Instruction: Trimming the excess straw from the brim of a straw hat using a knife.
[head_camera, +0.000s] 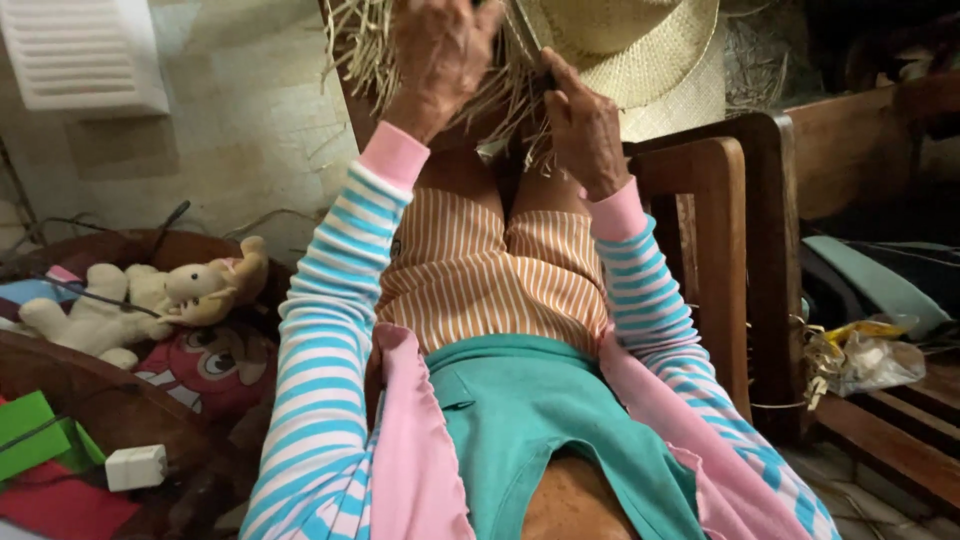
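Note:
A woven straw hat (640, 50) with a loose, unfinished fringe of straw strands (500, 95) rests over my knees at the top of the view. My left hand (435, 60) lies on the straw fringe, fingers curled into the strands. To its right, my right hand (585, 125) pinches strands at the hat's brim edge. Both arms wear blue, white and pink striped sleeves. I sit with orange striped shorts and a teal top below my hands.
A wooden chair (720, 230) stands at my right, with plastic bags (865, 355) on a wooden bench beyond. At left, a cream plush toy (140, 300) lies in a round wooden seat, with a white charger (135, 467) and green paper (30, 430).

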